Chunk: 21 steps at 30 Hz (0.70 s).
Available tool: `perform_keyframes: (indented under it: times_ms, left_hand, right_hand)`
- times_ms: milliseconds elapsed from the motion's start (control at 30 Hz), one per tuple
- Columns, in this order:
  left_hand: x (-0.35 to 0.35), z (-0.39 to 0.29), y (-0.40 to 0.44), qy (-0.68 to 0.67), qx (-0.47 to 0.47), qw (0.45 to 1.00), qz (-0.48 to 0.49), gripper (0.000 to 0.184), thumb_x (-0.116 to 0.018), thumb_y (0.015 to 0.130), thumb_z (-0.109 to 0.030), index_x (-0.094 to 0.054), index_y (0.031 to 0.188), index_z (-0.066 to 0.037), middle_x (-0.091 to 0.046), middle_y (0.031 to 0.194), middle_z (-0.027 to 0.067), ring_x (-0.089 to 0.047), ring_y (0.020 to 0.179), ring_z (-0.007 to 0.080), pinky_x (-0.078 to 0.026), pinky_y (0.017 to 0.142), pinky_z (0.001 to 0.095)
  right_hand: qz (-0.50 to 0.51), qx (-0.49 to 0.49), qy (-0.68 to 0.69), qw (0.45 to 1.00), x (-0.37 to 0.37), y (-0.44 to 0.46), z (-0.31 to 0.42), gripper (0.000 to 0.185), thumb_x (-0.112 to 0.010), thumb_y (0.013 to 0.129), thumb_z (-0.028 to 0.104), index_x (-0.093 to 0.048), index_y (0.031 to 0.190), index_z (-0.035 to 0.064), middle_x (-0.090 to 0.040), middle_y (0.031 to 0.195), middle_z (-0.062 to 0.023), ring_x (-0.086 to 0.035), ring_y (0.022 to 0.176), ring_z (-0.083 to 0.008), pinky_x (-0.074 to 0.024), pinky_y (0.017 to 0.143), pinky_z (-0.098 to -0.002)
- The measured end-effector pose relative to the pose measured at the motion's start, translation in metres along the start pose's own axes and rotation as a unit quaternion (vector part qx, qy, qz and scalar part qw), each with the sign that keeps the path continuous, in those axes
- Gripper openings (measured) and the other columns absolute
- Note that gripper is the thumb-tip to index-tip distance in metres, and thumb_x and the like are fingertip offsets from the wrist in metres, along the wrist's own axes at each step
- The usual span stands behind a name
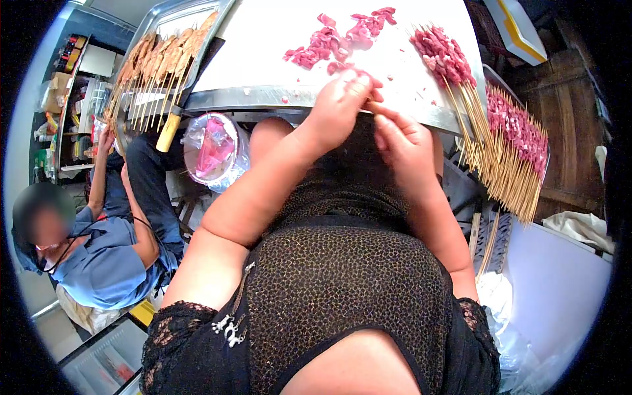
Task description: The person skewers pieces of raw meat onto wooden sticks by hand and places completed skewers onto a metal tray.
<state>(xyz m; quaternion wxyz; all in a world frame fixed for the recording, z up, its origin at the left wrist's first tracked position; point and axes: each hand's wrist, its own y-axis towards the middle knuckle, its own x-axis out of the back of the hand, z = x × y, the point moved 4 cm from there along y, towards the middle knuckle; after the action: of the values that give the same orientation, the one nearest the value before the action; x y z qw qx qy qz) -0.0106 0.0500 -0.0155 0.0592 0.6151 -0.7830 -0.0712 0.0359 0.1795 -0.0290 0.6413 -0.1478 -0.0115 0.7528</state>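
Observation:
My left hand (339, 108) is closed at the near edge of the metal-rimmed white work surface (257, 66), its fingertips pinched on what looks like a piece of raw meat, mostly hidden. Close beside it, my right hand (401, 137) grips a thin bamboo skewer (374, 106) that points toward the left fingers. Loose slices of raw meat (322, 46) lie just beyond both hands. To the right, a pile of loaded meat skewers (442, 56) rests with its bare sticks over the edge.
More meat skewers (517, 125) fill a tray at the right. On the left are a metal tray of browner skewers (168, 52), a yellow handle (169, 133) jutting over the edge, and a plastic-lined bucket (214, 151). Another person (105, 257) sits at far left, hands near that tray.

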Motion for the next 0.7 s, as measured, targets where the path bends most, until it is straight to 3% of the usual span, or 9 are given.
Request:
perform_keyframes:
  times_ms: [100,167,233,267,300,400,500,633,700]
  left_hand:
    - [0.005,-0.002,0.016,0.102,-0.009,0.994,0.046,0.031,-0.047,0.092,-0.025,-0.059,0.104,0.001,-0.061,0.087,0.0065,-0.055,0.084,0.0107,-0.045,0.075,0.0254]
    - [0.031,-0.007,0.033,0.272,-0.13,0.953,-0.024,0.026,-0.052,0.09,-0.022,-0.062,0.103,-0.002,-0.063,0.088,0.0064,-0.056,0.081,0.0102,-0.045,0.073,0.0243]
    - [0.056,-0.025,0.043,0.29,-0.022,0.956,-0.045,0.021,-0.055,0.088,-0.019,-0.064,0.099,-0.003,-0.064,0.083,0.0064,-0.058,0.075,0.0129,-0.046,0.071,0.0269]
    - [0.058,-0.038,0.043,0.323,0.025,0.945,-0.045,0.02,-0.058,0.083,-0.018,-0.065,0.093,-0.003,-0.064,0.08,0.0107,-0.061,0.073,0.0221,-0.048,0.07,0.0328]
    - [0.059,-0.035,0.044,0.323,0.025,0.945,-0.045,0.02,-0.058,0.083,-0.018,-0.065,0.093,-0.003,-0.064,0.08,0.0107,-0.061,0.073,0.0221,-0.048,0.07,0.0328]
    - [0.051,-0.018,0.047,0.553,-0.076,0.828,0.056,0.021,-0.06,0.074,-0.023,-0.066,0.075,-0.003,-0.061,0.073,0.0202,-0.059,0.068,0.0356,-0.048,0.066,0.0411]
    - [0.056,-0.01,0.045,0.577,0.022,0.812,0.079,0.02,-0.06,0.071,-0.021,-0.065,0.081,-0.004,-0.063,0.074,0.0155,-0.061,0.065,0.0306,-0.048,0.065,0.0386]
    - [0.069,-0.01,0.037,0.393,0.173,0.903,0.008,0.02,-0.058,0.078,-0.021,-0.064,0.078,-0.002,-0.065,0.074,0.0132,-0.063,0.065,0.0236,-0.05,0.061,0.0349]
    - [0.077,0.005,0.033,-0.003,0.188,0.977,-0.096,0.025,-0.053,0.085,-0.021,-0.061,0.086,0.002,-0.065,0.079,0.0119,-0.064,0.068,0.02,-0.052,0.058,0.031]
  right_hand:
    - [-0.053,0.017,0.031,0.998,0.026,-0.001,-0.003,0.025,-0.053,0.089,0.012,-0.059,0.11,0.0002,-0.049,0.064,0.0055,-0.04,0.055,-0.0017,-0.0317,0.05,-0.0152]
    - [-0.074,0.008,0.042,0.996,0.04,-0.005,-0.003,0.025,-0.053,0.088,0.011,-0.059,0.11,-0.0007,-0.049,0.064,0.0051,-0.039,0.054,-0.0016,-0.0304,0.049,-0.0152]
    - [-0.081,0.031,0.008,0.996,0.045,-0.007,-0.003,0.025,-0.053,0.089,0.011,-0.059,0.11,-0.0012,-0.048,0.064,0.005,-0.039,0.054,-0.0015,-0.0297,0.048,-0.0156]
    - [-0.075,0.039,0.007,0.996,0.045,-0.007,-0.002,0.025,-0.053,0.089,0.011,-0.059,0.11,-0.0012,-0.048,0.064,0.0049,-0.039,0.054,-0.0016,-0.0296,0.048,-0.0156]
    - [-0.07,0.046,0.007,0.997,0.044,-0.007,-0.001,0.025,-0.053,0.089,0.01,-0.059,0.11,-0.0011,-0.048,0.064,0.0049,-0.039,0.054,-0.0016,-0.0295,0.047,-0.0156]
    - [-0.055,0.032,0.019,0.998,0.036,-0.005,-0.005,0.024,-0.052,0.089,0.009,-0.059,0.11,-0.0011,-0.048,0.065,0.0051,-0.04,0.055,-0.0018,-0.0301,0.049,-0.0155]
    - [-0.041,0.017,0.025,0.999,0.03,-0.003,-0.005,0.025,-0.052,0.089,0.009,-0.059,0.111,-0.0013,-0.048,0.065,0.0057,-0.04,0.056,-0.002,-0.0308,0.05,-0.0159]
    - [-0.031,0.031,-0.012,0.999,0.029,-0.001,-0.007,0.024,-0.053,0.089,0.01,-0.06,0.109,-0.0001,-0.049,0.066,0.0059,-0.041,0.056,-0.002,-0.0328,0.051,-0.016]
    - [-0.028,0.039,-0.034,0.998,0.027,-0.001,-0.007,0.023,-0.053,0.088,0.01,-0.061,0.108,0.0003,-0.05,0.066,0.0058,-0.042,0.057,-0.002,-0.0338,0.052,-0.0161]
